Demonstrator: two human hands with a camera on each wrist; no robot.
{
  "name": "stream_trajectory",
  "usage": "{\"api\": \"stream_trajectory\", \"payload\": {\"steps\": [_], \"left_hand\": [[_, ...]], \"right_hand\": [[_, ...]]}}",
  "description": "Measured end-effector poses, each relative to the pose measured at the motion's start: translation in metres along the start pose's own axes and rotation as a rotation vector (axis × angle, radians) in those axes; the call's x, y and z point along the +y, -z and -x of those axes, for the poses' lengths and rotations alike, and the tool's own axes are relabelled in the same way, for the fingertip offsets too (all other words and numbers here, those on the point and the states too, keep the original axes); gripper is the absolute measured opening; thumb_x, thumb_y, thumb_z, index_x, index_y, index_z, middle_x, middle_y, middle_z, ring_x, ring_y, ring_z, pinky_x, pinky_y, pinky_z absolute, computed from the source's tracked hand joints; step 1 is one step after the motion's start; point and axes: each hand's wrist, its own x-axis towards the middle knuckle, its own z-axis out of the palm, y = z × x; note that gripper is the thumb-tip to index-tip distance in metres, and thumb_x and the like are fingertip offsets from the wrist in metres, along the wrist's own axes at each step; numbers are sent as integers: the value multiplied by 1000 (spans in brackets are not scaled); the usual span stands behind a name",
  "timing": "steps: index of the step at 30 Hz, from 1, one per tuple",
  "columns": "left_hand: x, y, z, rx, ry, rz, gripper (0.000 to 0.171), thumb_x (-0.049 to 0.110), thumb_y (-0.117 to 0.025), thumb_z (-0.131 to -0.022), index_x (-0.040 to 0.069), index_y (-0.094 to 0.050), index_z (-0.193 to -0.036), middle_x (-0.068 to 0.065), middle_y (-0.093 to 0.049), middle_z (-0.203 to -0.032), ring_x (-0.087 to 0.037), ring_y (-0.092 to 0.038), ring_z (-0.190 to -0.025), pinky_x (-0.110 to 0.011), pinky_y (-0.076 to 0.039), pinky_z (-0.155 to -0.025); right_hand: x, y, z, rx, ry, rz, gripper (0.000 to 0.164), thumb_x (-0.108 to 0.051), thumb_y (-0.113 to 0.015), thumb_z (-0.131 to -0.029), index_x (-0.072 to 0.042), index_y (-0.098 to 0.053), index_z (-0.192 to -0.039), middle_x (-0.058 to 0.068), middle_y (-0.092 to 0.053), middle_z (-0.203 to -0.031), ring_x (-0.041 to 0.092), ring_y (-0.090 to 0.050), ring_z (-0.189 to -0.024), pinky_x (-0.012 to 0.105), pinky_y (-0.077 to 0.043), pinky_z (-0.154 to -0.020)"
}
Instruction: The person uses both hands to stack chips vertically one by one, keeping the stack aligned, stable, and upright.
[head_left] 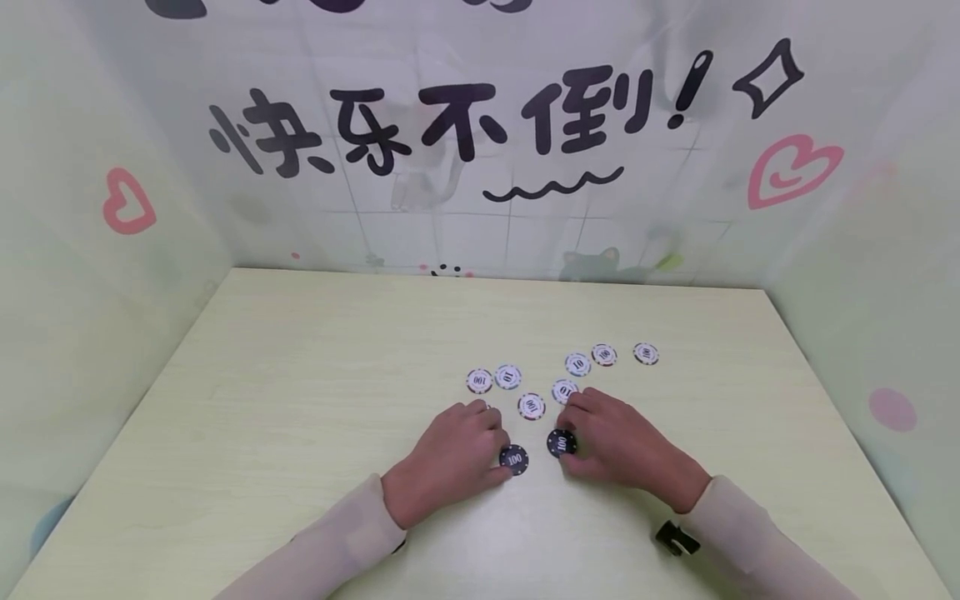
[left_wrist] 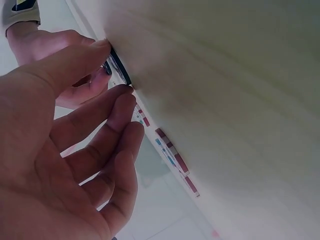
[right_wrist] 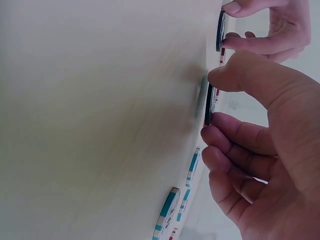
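Observation:
My left hand (head_left: 453,452) pinches a black poker chip (head_left: 514,459) marked 100 between thumb and index finger, low at the tabletop. To its right, my right hand (head_left: 617,440) holds a second black chip (head_left: 561,443), also marked 100, by its edges. A narrow gap separates the two chips. In the left wrist view the left hand's chip (left_wrist: 120,66) appears edge-on between thumb and index finger. The right wrist view shows the right hand's chip (right_wrist: 209,104) the same way. Right by the right fingertips lies a white 10 chip (head_left: 564,391), partly covered.
Several white chips lie beyond the hands, among them a 100 chip (head_left: 531,406), a 10 chip (head_left: 507,377) and a far-right 100 chip (head_left: 646,353). A black clip-like piece (head_left: 677,538) shows beside the right sleeve. Printed curtains surround the pale wooden table (head_left: 300,358).

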Motion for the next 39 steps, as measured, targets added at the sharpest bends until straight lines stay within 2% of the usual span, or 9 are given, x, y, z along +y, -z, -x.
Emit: {"api": "stream_trajectory", "payload": {"steps": [8, 15, 23, 28, 33, 39], "left_hand": [[1, -1, -2, -7, -4, -11, 30, 47, -72, -83, 18, -77, -88, 3, -66, -89, -15, -53, -80, -28, -43, -66], [1, -2, -2, 8, -8, -19, 29, 47, -72, -82, 18, -76, -85, 3, -64, -85, -15, -51, -76, -27, -41, -63], [0, -5, -3, 34, -10, -25, 30, 47, -73, -82, 17, -74, -82, 3, -61, -80, -14, -48, -72, -26, -38, -59], [-1, -5, -2, 48, -6, -33, 31, 48, -73, -80, 17, -74, -81, 3, -62, -82, -15, -49, -73, -27, -39, -60], [-1, -4, 0, 37, 0, -26, 30, 47, -73, -80, 16, -74, -82, 3, -63, -83, -15, -50, -74, -27, -40, -60], [-2, -1, 3, 9, 15, -19, 31, 47, -73, -79, 17, -75, -84, 2, -63, -85, -16, -51, -76, -28, -41, -62]], "right_hand": [[-1, -2, -4, 61, 62, -24, 29, -32, -76, -75, -11, -71, -95, -6, -59, -91, 11, -54, -86, 28, -49, -76], [-9, -1, -10, 44, 81, -36, 29, -35, -76, -77, -13, -72, -96, -8, -60, -93, 9, -53, -87, 27, -48, -77], [-19, -2, -18, 43, 121, -82, 30, -34, -77, -77, -12, -70, -95, -7, -58, -90, 9, -50, -81, 25, -47, -72], [-24, -4, -22, 33, 122, -94, 28, -33, -76, -77, -12, -71, -96, -6, -59, -90, 10, -50, -81, 25, -47, -72], [-29, -4, -25, 14, 126, -85, 30, -35, -76, -79, -13, -71, -99, -6, -60, -94, 10, -52, -85, 26, -48, -76], [-33, -5, -28, -9, 129, -86, 30, -35, -76, -80, -14, -71, -101, -7, -58, -94, 9, -49, -83, 25, -47, -74]]}}
